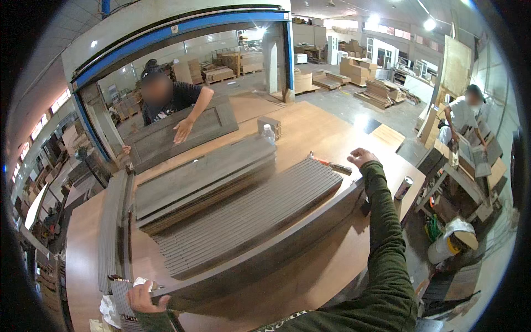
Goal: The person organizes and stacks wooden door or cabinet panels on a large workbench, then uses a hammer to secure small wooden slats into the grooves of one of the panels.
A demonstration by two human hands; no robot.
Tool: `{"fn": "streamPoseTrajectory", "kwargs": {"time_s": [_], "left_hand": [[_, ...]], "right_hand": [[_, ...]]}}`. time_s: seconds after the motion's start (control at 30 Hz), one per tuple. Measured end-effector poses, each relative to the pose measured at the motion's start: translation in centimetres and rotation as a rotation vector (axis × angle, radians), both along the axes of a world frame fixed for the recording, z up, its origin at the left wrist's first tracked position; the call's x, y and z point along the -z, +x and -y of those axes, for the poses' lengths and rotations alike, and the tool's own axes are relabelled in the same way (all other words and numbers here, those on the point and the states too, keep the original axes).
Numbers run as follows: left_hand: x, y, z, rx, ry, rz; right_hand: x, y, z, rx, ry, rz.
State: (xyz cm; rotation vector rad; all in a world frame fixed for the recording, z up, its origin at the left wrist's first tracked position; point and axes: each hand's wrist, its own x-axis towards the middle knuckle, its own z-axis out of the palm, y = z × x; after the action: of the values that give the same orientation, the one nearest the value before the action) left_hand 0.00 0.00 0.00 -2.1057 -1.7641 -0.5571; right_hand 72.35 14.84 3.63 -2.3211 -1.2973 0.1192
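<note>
Standing on edge along the near side of the wood-look counter (315,119), a long gray board (265,246) runs at a slant btwn the wearer's hands. L hand (142,299) is at the board's near-L end, fingers bent, thumb out to the side, approx. half open; can't tell if it grips the board. R hand (362,157) is up past the far-R end, fingers curled in; can't tell if anything's in it. Just beside it, apart, lies a tool w/ an orange handle (336,166).

Behind the board: a row of gray strips (249,218) packed side by side, then a stack of gray panels (204,180). More long strips (108,238) sit at L. Clear bottle (268,134) stands nr the stack's far-R corner; a can (404,187) is at the R edge of the counter.

Across the counter, a co-worker (166,99) has a gray door panel (157,145) tilted up, 1 hand spread on its face. Another person (460,115) bends over boards, far R.
</note>
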Motion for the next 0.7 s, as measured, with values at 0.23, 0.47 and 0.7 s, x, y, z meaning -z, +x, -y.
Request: {"fn": "streamPoseTrajectory", "kwargs": {"time_s": [0.23, 0.47, 0.7], "left_hand": [[12.5, -12.8, 0.8, 0.210, 0.186, 0.751], [19.1, -12.1, -4.6, 0.319, 0.087, 1.539], [18.2, -13.1, -3.5, 0.269, 0.163, 1.626]], "right_hand": [[2.3, 2.9, -0.7, 0.256, 0.629, -0.053], [11.6, 19.4, 1.1, 0.036, 0.895, -0.941], [12.8, 11.6, 0.1, -0.050, 1.002, -1.323]]}}
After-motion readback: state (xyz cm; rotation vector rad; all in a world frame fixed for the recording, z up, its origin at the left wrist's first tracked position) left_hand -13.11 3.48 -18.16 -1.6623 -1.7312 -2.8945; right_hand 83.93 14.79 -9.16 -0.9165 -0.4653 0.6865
